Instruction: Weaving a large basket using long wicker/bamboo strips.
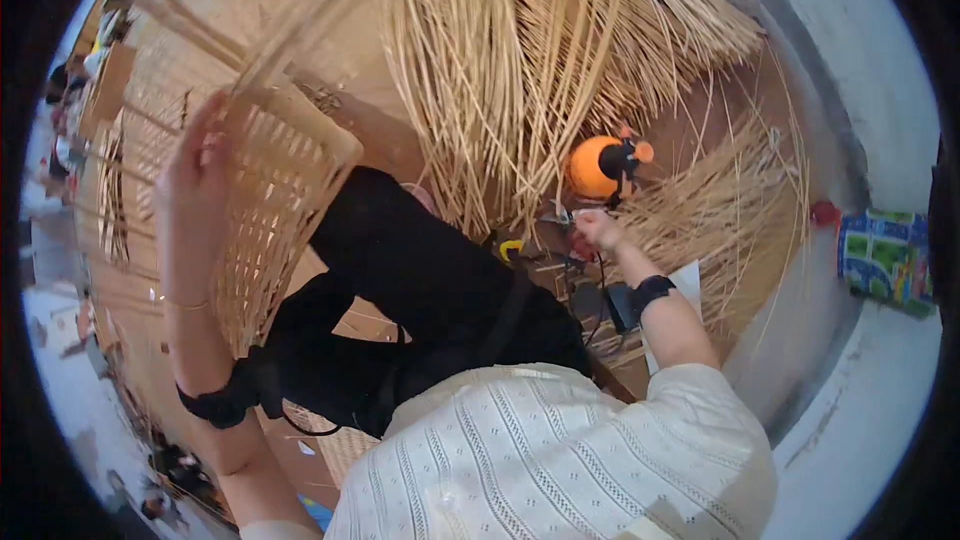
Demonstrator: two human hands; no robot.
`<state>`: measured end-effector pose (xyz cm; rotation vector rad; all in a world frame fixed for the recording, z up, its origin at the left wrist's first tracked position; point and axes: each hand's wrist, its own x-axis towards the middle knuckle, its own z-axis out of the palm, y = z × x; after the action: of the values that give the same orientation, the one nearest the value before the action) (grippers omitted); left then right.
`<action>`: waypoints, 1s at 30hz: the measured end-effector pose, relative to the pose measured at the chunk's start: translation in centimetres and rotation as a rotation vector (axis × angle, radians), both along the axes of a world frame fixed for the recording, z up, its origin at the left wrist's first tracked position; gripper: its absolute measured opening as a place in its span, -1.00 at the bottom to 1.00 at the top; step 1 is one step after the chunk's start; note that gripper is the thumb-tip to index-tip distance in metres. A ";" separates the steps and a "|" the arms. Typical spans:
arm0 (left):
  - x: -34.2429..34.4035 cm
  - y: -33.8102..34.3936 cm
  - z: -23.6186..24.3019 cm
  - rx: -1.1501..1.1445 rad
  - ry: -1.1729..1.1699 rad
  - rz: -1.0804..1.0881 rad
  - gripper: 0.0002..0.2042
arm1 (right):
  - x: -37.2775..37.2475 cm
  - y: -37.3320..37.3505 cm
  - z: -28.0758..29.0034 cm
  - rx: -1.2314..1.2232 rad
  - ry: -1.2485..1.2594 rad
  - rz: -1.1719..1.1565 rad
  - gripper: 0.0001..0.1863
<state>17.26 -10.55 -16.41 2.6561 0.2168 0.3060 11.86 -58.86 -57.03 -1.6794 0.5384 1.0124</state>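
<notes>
On the left, a woven basket (285, 165) of pale cane lies tilted against my legs, with loose stake ends sticking out from its far left side. My left hand (203, 155) is closed at its upper edge on a pale cane strip (300, 25), which runs up and right, smeared by motion. My right hand (598, 228) is at the right, closed, just below an orange spray bottle (597, 166) with a black and orange head. Small metallic and red bits show beside its fingers; whatever they grip is too small to make out.
Long bundles of cane strips (465, 60) spread over the floor ahead, with more loose cane (725, 200) at the right. A yellow tool (510, 249) lies near my knee. A green-blue patterned package (885, 260) stands by the right wall. A dark device (622, 307) with a cable is near my right forearm.
</notes>
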 end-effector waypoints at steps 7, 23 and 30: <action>5.2 0.4 -2.3 0.022 -0.030 -0.043 -0.59 | -5.4 4.1 -3.7 -0.389 -0.497 0.594 -0.58; 6.1 -9.4 -2.0 0.278 0.025 -0.092 -0.27 | -5.9 12.2 -15.0 -0.388 -0.493 0.882 -0.64; 1.3 -9.9 -0.6 0.591 -0.070 -0.104 -0.28 | -5.1 9.1 -9.2 0.015 -0.255 0.624 -0.57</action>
<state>18.52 -20.49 -17.00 3.2140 -0.0466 0.4896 6.72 -49.79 -66.22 -1.9750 -0.1808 1.1999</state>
